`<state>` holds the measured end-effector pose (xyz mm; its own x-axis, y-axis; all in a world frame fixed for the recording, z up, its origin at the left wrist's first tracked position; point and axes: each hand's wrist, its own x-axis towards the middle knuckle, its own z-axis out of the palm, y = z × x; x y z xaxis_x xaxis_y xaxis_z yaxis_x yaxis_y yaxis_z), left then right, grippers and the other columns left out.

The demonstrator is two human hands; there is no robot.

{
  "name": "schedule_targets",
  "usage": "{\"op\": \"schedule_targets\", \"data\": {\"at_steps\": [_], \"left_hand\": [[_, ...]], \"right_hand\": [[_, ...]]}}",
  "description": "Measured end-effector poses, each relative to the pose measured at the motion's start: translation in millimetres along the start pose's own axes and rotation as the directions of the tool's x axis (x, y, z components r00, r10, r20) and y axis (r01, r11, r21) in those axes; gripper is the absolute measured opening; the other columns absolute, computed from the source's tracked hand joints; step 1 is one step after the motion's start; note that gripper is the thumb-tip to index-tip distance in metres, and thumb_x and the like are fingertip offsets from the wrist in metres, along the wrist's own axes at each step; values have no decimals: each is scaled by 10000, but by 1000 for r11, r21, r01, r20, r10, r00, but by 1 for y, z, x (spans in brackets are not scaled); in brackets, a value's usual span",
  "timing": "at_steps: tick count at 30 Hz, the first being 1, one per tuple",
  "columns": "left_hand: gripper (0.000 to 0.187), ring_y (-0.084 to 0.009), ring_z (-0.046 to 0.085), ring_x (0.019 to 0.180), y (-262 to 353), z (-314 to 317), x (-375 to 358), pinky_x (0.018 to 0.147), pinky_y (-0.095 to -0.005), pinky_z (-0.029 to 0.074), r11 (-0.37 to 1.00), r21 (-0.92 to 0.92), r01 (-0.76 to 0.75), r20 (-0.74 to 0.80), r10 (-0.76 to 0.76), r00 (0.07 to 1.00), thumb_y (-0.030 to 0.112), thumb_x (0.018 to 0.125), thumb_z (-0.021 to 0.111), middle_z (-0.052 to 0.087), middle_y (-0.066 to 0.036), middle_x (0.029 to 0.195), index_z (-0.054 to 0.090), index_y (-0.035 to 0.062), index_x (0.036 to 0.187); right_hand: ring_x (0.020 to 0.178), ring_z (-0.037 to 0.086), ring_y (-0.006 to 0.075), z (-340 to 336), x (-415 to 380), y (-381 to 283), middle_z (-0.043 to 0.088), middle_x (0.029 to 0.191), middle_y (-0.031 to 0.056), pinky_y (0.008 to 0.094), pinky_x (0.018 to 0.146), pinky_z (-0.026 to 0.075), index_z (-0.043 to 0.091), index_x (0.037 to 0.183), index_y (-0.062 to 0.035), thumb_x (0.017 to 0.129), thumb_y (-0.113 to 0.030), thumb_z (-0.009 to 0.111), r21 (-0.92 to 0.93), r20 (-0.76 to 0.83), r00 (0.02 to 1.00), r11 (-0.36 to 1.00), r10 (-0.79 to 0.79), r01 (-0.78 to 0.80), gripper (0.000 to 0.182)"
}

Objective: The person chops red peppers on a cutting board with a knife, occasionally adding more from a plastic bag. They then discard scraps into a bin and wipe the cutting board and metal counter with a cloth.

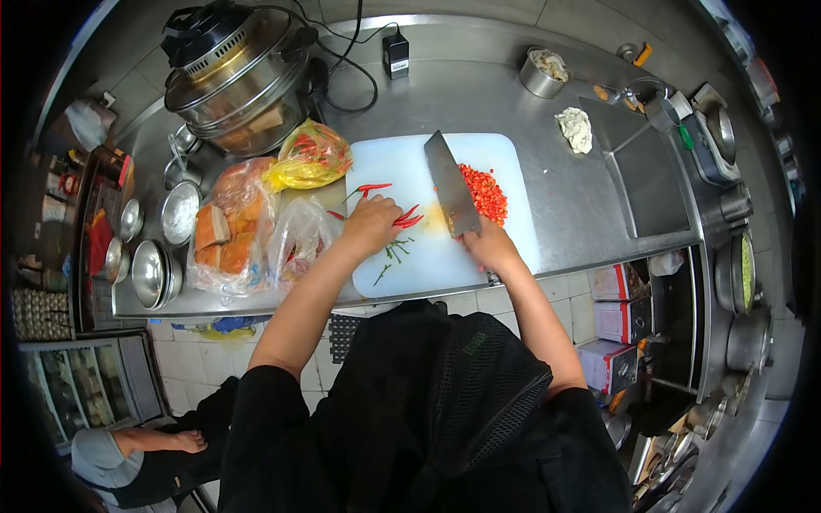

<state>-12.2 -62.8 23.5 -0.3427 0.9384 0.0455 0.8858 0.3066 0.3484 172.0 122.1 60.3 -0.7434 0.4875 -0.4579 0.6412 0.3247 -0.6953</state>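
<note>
A white cutting board point(389, 158) lies on the steel counter. My right hand point(493, 246) is wrapped round the handle of a wide-bladed cleaver point(451, 184), whose blade points away from me across the board. To the right of the blade is a pile of chopped red chili point(485, 195). My left hand point(372, 224) rests with curled fingers on whole red chilies point(409, 219) at the board's left side; its palm side is hidden. One more red chili point(374, 187) lies just beyond these fingers. Green chili stems point(393, 250) are scattered below my left hand.
Left of the board are a yellow bag point(310, 158), a clear bag point(299, 244) and a bag of bread point(231, 227). Metal bowls point(150, 274) and a large glass-bodied cooker point(244, 103) stand beyond. A sink point(646, 179) is at right. Another person's hand point(190, 441) shows lower left.
</note>
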Motion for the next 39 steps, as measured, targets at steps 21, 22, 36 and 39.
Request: {"op": "schedule_targets", "data": {"at_steps": [21, 22, 36, 39], "left_hand": [[219, -309, 595, 1015, 14, 17, 59, 896, -409, 491, 985, -5, -170, 146, 168, 975, 32, 750, 571, 639, -127, 988, 696, 41, 930], [220, -307, 607, 1028, 16, 13, 60, 899, -409, 497, 984, 10, -177, 166, 173, 971, 32, 781, 550, 651, -125, 1010, 700, 59, 939], [228, -303, 619, 1064, 19, 16, 70, 909, -410, 506, 991, -12, -131, 176, 131, 976, 30, 837, 528, 671, -127, 1058, 698, 58, 986], [220, -301, 615, 1076, 20, 18, 70, 915, -407, 503, 996, 7, -92, 226, 88, 970, 42, 842, 540, 666, -122, 1077, 696, 53, 997]], "right_hand": [[542, 650, 293, 1, 18, -38, 676, 742, 207, 427, 627, 526, 567, 1118, 32, 966, -260, 418, -319, 61, 997, 946, -42, 60, 361], [542, 650, 293, -2, 15, -43, 676, 742, 207, 427, 627, 526, 567, 1118, 32, 966, -260, 418, -320, 60, 997, 946, -43, 60, 361], [510, 634, 272, 12, 15, -41, 669, 718, 172, 411, 575, 523, 544, 1096, 40, 925, -194, 470, -275, 4, 1000, 961, -16, 16, 299], [509, 633, 269, 0, 22, -44, 676, 731, 161, 409, 575, 525, 543, 1098, 38, 925, -192, 472, -293, 101, 995, 955, -9, 39, 296]]}}
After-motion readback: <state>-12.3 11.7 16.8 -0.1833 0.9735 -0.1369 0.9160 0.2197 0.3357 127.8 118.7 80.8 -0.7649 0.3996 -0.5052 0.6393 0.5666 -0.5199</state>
